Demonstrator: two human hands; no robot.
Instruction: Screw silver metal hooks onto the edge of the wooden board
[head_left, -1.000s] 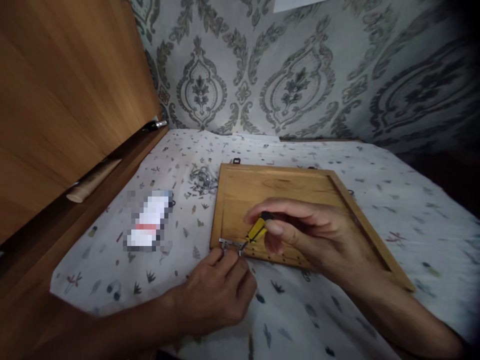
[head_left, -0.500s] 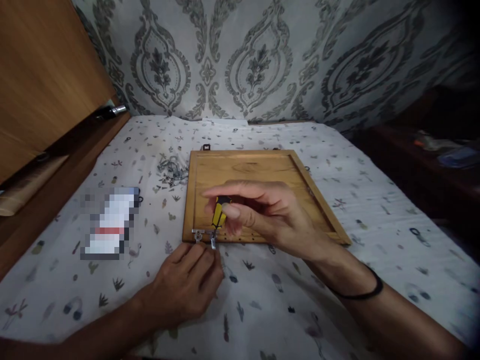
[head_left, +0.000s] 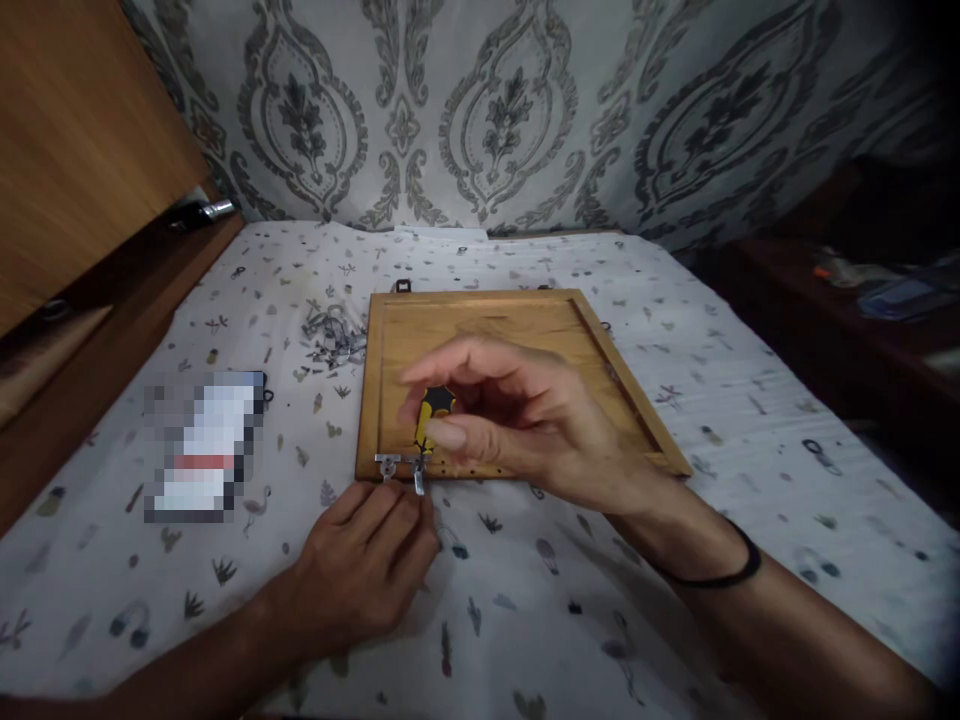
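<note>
Stubby yellow-and-black screwdriver (head_left: pixel 438 401) is being pinched steeply by right hand (head_left: pixel 521 425) over silver metal hinge (head_left: pixel 388 466), near-left corner of brown wooden panel (head_left: pixel 480 318); nearside left hand (head_left: pixel 371 555) is being kept curled, grip hidden.

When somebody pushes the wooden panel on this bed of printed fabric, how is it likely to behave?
The wooden panel would probably stay stiff, as its raised frame looks straight and solid. Lying flat and broad, it seems unlikely to roll or tip. The printed fabric beneath looks soft, so it might wrinkle and drag along.
</note>
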